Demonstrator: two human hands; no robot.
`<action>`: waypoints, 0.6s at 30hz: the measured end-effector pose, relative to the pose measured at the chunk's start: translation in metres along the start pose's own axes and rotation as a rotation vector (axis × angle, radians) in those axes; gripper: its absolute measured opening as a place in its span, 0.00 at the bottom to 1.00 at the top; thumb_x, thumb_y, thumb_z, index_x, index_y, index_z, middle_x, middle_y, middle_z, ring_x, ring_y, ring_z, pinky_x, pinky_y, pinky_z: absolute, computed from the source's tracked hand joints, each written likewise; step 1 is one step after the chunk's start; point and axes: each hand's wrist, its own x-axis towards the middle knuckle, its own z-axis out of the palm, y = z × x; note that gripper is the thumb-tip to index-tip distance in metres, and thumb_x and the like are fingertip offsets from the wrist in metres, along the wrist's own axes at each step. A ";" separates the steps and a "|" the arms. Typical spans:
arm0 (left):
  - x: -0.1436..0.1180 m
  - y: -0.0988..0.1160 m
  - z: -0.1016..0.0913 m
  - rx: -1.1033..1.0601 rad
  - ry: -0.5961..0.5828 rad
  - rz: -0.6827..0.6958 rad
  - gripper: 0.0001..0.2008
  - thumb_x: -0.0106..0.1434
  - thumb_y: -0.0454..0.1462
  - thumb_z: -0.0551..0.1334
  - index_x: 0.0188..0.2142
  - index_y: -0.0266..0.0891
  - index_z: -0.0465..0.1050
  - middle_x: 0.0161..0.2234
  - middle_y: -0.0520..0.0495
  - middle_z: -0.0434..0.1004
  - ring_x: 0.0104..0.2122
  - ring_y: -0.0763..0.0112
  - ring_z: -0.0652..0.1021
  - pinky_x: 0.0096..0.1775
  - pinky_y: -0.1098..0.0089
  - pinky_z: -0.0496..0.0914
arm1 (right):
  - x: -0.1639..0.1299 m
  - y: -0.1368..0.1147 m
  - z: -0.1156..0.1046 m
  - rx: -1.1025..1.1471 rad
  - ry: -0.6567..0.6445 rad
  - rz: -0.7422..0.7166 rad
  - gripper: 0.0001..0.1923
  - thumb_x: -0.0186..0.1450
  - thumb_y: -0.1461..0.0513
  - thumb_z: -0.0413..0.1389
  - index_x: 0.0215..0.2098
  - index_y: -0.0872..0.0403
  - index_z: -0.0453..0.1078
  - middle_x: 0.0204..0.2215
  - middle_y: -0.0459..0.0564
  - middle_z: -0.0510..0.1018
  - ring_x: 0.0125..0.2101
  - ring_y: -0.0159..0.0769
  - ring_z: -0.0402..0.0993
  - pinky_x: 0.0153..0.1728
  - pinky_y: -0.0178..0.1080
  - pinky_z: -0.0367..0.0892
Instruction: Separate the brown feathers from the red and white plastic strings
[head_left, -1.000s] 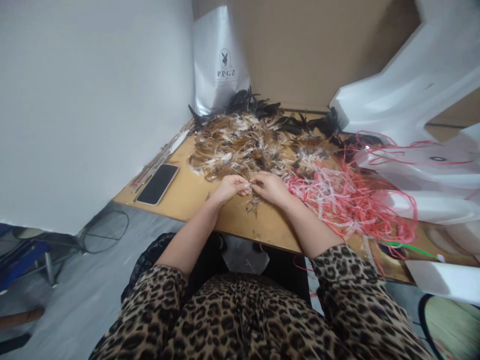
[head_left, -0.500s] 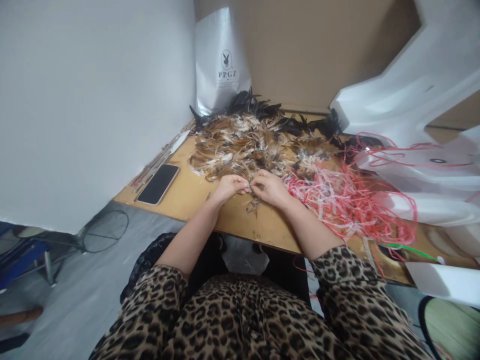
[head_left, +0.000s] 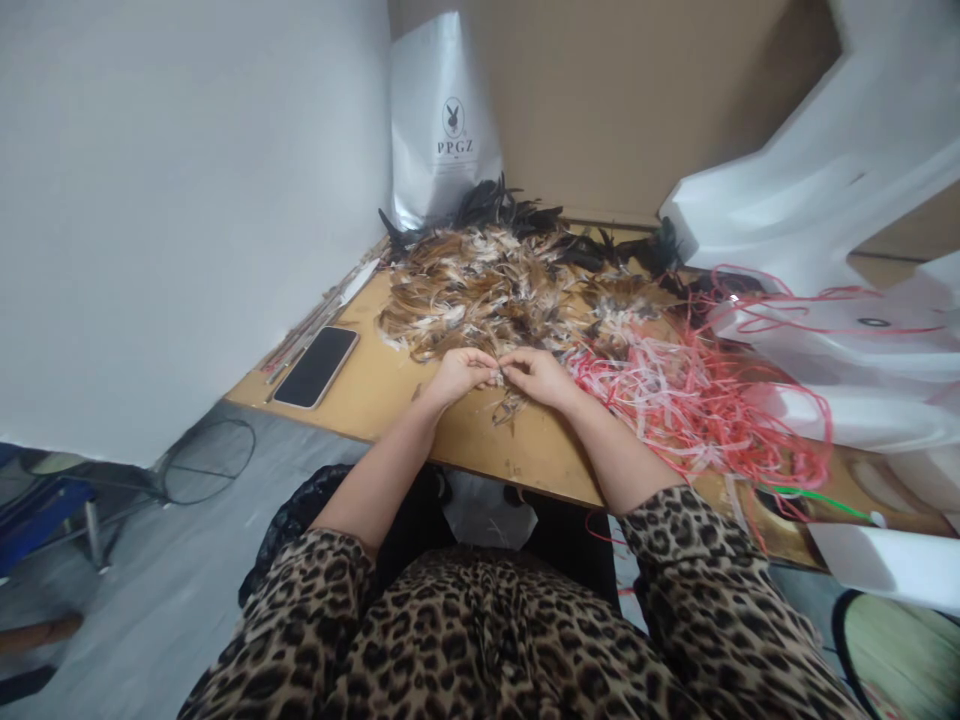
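Note:
My left hand (head_left: 462, 376) and my right hand (head_left: 536, 376) meet fingertip to fingertip just in front of a heap of brown and white feathers (head_left: 480, 285). Both hands are closed in a pinch on a small feather (head_left: 504, 408), whose thin brownish barbs hang below the fingers. The part between the fingertips is mostly hidden. To the right of my right hand spreads a tangle of pink and white ribbon strips (head_left: 682, 400). Darker black feathers (head_left: 499, 205) lie along the back of the heap.
A smartphone (head_left: 316, 367) lies at the left on the wooden table (head_left: 480, 440), beside thin sticks (head_left: 300, 335). A silver bag (head_left: 442, 130) stands at the back. White plastic forms (head_left: 832, 415) and a green strip (head_left: 821, 495) are at the right. A white panel borders the left.
Both hands stay in nearly the same place. My right fingers have straightened and come closer against the left fingertips.

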 end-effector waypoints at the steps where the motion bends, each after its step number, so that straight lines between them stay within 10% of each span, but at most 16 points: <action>1: 0.000 -0.001 0.000 0.010 -0.002 0.004 0.09 0.46 0.32 0.67 0.29 0.31 0.72 0.20 0.48 0.74 0.21 0.78 0.73 0.26 0.76 0.66 | 0.000 0.002 0.001 0.000 -0.015 -0.003 0.11 0.58 0.65 0.51 0.35 0.54 0.74 0.32 0.48 0.77 0.32 0.32 0.71 0.36 0.34 0.63; 18: 0.000 -0.010 -0.001 0.428 -0.008 0.291 0.06 0.51 0.32 0.62 0.30 0.35 0.75 0.27 0.49 0.75 0.26 0.75 0.72 0.31 0.75 0.65 | 0.000 0.016 0.007 -0.154 -0.073 -0.024 0.09 0.58 0.64 0.52 0.30 0.56 0.75 0.27 0.48 0.77 0.29 0.31 0.70 0.32 0.33 0.61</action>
